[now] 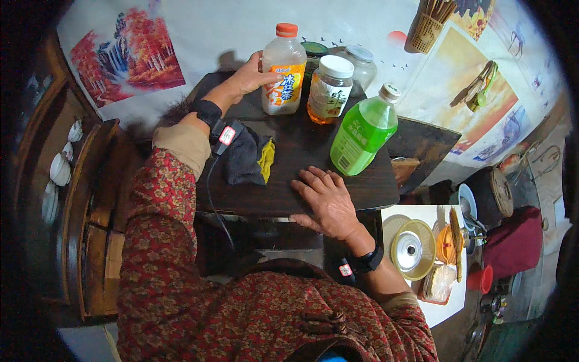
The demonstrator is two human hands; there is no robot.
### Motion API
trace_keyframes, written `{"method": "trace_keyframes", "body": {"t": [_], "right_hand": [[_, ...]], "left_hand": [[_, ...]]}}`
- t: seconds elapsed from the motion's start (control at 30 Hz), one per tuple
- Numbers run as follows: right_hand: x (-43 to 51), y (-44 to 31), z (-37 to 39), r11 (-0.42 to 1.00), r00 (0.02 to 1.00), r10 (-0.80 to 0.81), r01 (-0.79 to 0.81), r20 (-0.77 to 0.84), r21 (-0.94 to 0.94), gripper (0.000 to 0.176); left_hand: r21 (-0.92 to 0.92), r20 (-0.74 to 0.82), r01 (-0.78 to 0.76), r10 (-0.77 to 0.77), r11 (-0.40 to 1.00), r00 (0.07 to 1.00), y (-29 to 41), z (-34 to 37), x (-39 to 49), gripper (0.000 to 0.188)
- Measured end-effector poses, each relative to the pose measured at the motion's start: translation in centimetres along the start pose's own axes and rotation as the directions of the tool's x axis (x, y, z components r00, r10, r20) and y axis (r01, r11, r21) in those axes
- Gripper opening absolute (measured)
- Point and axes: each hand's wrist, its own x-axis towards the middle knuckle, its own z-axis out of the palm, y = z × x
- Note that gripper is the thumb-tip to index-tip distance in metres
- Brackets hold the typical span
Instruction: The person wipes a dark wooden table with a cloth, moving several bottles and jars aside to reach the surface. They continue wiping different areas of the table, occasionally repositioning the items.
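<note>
My left hand (246, 80) is wrapped around a clear plastic bottle (283, 92) with an orange cap and an orange-and-white label. It stands upright at the back of a dark wooden table (294, 156). With fingers apart, my right hand (328, 201) rests on the table's front edge, holding nothing. Just beyond it stands a green-labelled plastic bottle (364, 135) with a white cap. Between the two bottles is a honey-coloured jar (330, 90) with a white lid. A folded dark grey cloth (244, 156) with a yellow part lies near my left wrist.
Behind the honey-coloured jar are a glass jar (364, 72) and a green-lidded jar (314, 49), partly hidden. At the right, a white table (393, 212) bears a yellow basket (429, 255). A wooden cabinet (90, 194) holding white bowls stands at the left. A cable hangs from my left wrist.
</note>
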Motion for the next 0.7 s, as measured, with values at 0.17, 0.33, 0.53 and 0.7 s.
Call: {"method": "trace_keyframes", "body": {"t": [0.17, 0.33, 0.53, 0.7], "right_hand": [[-0.1, 0.1, 0.2, 1.0, 1.0, -0.002, 0.002, 0.017, 0.0, 0.067], [-0.1, 0.2, 0.5, 1.0, 1.0, -0.013, 0.013, -0.002, -0.006, 0.066], [-0.1, -0.1, 0.2, 1.0, 1.0, -0.011, 0.011, -0.011, -0.005, 0.066], [0.0, -0.4, 0.0, 1.0, 1.0, -0.001, 0.001, 0.01, -0.023, 0.067]], "left_hand": [[0.118, -0.083, 0.055, -0.046, 0.992, 0.996, 0.4, -0.7, -1.4, 0.087], [0.332, -0.112, -0.039, 0.08, 0.943, 0.991, 4.4, -1.9, -8.1, 0.06], [0.84, 0.376, -0.314, -0.058, 0.442, 0.925, 4.3, 4.8, -19.2, 0.054], [0.852, 0.348, -0.27, -0.099, 0.449, 0.932, 0.1, 1.9, -17.8, 0.059]]}}
